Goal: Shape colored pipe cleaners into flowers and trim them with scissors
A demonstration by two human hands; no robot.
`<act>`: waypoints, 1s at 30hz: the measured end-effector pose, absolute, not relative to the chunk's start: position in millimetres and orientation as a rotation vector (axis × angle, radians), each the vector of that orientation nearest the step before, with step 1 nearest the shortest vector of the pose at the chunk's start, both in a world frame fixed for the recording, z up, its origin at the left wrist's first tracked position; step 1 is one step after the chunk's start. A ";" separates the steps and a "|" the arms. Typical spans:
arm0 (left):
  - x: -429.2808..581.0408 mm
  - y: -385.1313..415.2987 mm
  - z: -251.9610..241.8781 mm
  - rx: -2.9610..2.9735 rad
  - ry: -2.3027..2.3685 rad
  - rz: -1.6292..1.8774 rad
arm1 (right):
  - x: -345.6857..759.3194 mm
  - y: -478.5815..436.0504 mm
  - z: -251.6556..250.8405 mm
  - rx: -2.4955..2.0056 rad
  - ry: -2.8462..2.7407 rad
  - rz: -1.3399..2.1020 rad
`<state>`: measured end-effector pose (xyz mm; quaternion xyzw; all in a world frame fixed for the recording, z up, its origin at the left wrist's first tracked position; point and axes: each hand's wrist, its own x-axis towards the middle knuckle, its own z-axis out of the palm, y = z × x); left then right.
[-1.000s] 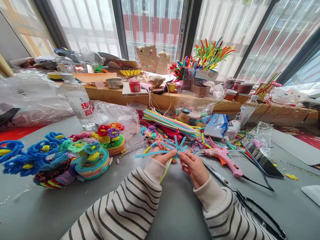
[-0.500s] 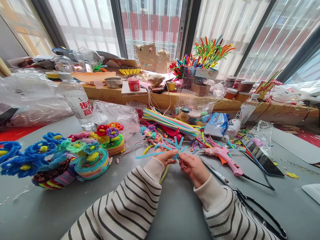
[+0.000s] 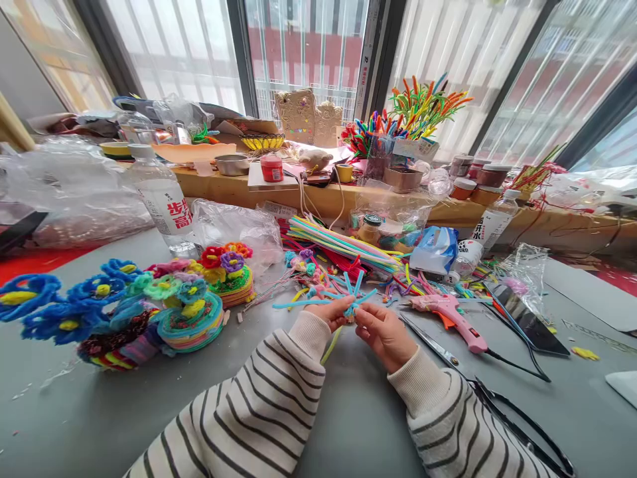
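Note:
Between my two hands is a small piece made of light blue pipe cleaners (image 3: 354,285), its several stems fanning upward and one long stem reaching out to the left. My left hand (image 3: 332,312) pinches it from the left side. Thumb and fingers of my right hand (image 3: 382,330) close on its right side, close to the left fingertips. Part of the blue piece is hidden behind the fingers. A yellow-green pipe cleaner (image 3: 331,345) lies on the grey table (image 3: 353,411) just below my hands.
Pipe-cleaner flowers (image 3: 102,290) and round coiled pieces (image 3: 192,325) stand at left. A bundle of pipe cleaners (image 3: 343,242) lies behind my hands. To the right are a pink glue gun (image 3: 450,315), scissors (image 3: 450,358) and a phone (image 3: 527,322). Water bottles (image 3: 164,199) stand farther back.
The whole view has shifted slightly, so things sit a little farther right. Both hands keep their hold on the blue pipe-cleaner piece, with hardly any change in the fingers.

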<state>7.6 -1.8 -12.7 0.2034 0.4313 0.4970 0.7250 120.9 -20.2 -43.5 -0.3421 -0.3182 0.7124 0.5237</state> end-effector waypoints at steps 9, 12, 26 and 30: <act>7.9 -2.5 -14.4 0.530 0.849 1.142 | 115.5 -21.4 -45.0 -0.755 -0.663 1.763; 4.1 0.1 -12.1 0.655 0.882 1.124 | 121.7 -19.6 -41.8 -0.795 -0.706 1.719; 2.6 3.0 -22.1 0.625 0.928 0.912 | 130.9 -17.8 -38.1 -0.951 -0.763 1.277; 3.5 7.0 -28.2 0.696 0.981 0.980 | 129.7 -20.0 -35.8 -0.983 -0.771 1.360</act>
